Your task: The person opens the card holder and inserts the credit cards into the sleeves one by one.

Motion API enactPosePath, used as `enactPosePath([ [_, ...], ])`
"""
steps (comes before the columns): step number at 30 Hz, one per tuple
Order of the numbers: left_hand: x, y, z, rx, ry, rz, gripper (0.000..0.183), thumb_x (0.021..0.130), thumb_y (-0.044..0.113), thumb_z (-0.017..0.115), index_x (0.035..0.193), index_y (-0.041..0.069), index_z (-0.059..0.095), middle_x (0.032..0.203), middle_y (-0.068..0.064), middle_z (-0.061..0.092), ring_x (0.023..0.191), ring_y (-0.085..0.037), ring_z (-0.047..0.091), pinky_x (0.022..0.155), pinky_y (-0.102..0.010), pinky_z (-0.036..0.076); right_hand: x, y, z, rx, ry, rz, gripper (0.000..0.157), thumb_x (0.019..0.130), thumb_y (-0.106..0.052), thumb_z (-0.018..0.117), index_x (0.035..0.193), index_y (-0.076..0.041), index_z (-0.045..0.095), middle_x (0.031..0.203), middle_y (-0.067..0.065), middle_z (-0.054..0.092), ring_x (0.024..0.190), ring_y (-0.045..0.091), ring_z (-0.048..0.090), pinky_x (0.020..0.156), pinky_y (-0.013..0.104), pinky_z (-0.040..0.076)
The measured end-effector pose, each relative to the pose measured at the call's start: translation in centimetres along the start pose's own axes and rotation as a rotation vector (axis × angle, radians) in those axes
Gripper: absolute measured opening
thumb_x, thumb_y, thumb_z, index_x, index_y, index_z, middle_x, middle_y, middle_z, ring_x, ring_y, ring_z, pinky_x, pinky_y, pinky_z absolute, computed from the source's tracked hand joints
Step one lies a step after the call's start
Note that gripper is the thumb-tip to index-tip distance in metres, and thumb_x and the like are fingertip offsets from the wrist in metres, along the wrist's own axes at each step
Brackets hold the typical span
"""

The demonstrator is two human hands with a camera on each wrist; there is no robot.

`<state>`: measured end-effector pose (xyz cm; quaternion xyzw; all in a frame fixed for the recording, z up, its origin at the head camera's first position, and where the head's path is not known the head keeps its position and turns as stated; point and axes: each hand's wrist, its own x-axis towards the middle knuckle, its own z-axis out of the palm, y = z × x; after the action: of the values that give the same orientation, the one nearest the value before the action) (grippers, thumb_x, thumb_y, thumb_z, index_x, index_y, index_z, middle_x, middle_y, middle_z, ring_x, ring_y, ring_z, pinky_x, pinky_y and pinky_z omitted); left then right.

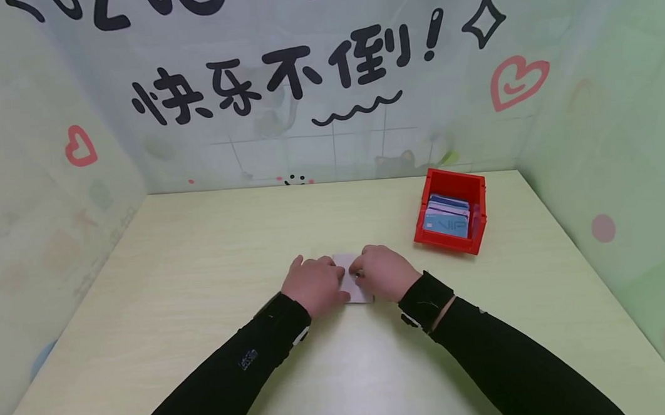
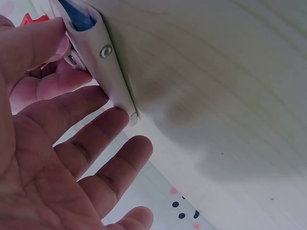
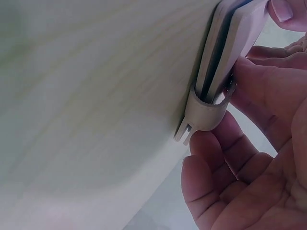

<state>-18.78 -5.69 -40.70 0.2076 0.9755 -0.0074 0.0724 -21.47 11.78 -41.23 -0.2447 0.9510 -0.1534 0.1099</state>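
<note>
A pale pink card wallet (image 1: 359,295) lies on the table between both hands. My left hand (image 1: 312,284) steadies its left side, thumb and fingertips at the edges. In the left wrist view a silver rivet (image 2: 106,51) shows on the wallet's side, and something blue (image 2: 79,17) sits inside its open end. From the right, my right hand (image 1: 385,272) pinches the wallet's strap near a snap button (image 2: 73,59). The strap (image 3: 205,114) loops round the wallet's layered edge (image 3: 230,52) in the right wrist view. My fingers partly hide the wallet's top from the head view.
A red plastic bin (image 1: 447,244) stands at the back right, beyond my right hand. Several cards (image 1: 446,223) lean inside it, the front one blue with VIP on it. Printed cloth walls (image 1: 284,153) enclose the light wooden table (image 1: 216,251) at the back and sides.
</note>
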Motion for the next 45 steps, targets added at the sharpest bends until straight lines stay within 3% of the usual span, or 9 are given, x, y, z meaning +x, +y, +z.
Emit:
enactPosePath([
  [21, -0.2, 0.3, 0.6, 0.006, 0.031, -0.027, 0.045, 0.097, 0.051, 0.072, 0.129, 0.021, 0.073, 0.136, -0.002, 0.068, 0.125, -0.033, 0.066, 0.119, -0.063, 0.038, 0.0, -0.4, 0.0, -0.100, 0.024, -0.006, 0.016, 0.100, -0.017, 0.073, 0.112, -0.012, 0.081, 0.090, 0.005, 0.067, 0.082, 0.018, 0.057, 0.080, 0.031, 0.054],
  [29, -0.3, 0.3, 0.8, -0.009, 0.036, -0.029, 0.044, 0.097, 0.052, 0.071, 0.128, 0.020, 0.074, 0.136, -0.004, 0.069, 0.125, -0.034, 0.066, 0.118, -0.062, 0.039, 0.4, -0.1, 0.4, -0.012, -0.007, 0.037, 0.014, 0.101, -0.015, 0.070, 0.112, -0.007, 0.074, 0.094, 0.006, 0.066, 0.087, 0.020, 0.058, 0.090, 0.034, 0.057],
  [36, -0.1, 0.6, 0.8, 0.014, 0.038, -0.030, 0.045, 0.095, 0.055, 0.072, 0.124, 0.020, 0.076, 0.134, -0.004, 0.069, 0.124, -0.033, 0.066, 0.118, -0.062, 0.039, 0.2, 1.2, 0.3, 0.073, -0.010, 0.108, 0.004, 0.100, -0.014, 0.071, 0.101, -0.012, 0.067, 0.089, 0.004, 0.063, 0.084, 0.020, 0.058, 0.083, 0.033, 0.056],
  [40, -0.2, 0.7, 0.9, -0.005, 0.041, -0.039, 0.057, 0.088, 0.063, 0.076, 0.123, 0.018, 0.076, 0.131, -0.006, 0.070, 0.119, -0.033, 0.067, 0.118, -0.061, 0.039, -0.4, 2.0, 0.4, 0.187, 0.018, 0.118, 0.007, 0.102, -0.015, 0.068, 0.097, -0.015, 0.062, 0.088, 0.002, 0.063, 0.082, 0.020, 0.058, 0.076, 0.031, 0.052],
  [45, -0.1, 1.3, 0.9, -0.005, 0.048, -0.064, 0.067, 0.079, 0.064, 0.084, 0.122, 0.014, 0.074, 0.129, -0.006, 0.070, 0.120, -0.032, 0.066, 0.119, -0.060, 0.039, -1.1, 2.8, 0.4, 0.317, 0.048, 0.157, 0.005, 0.102, -0.016, 0.065, 0.107, -0.013, 0.066, 0.095, 0.003, 0.065, 0.081, 0.020, 0.058, 0.072, 0.031, 0.050],
])
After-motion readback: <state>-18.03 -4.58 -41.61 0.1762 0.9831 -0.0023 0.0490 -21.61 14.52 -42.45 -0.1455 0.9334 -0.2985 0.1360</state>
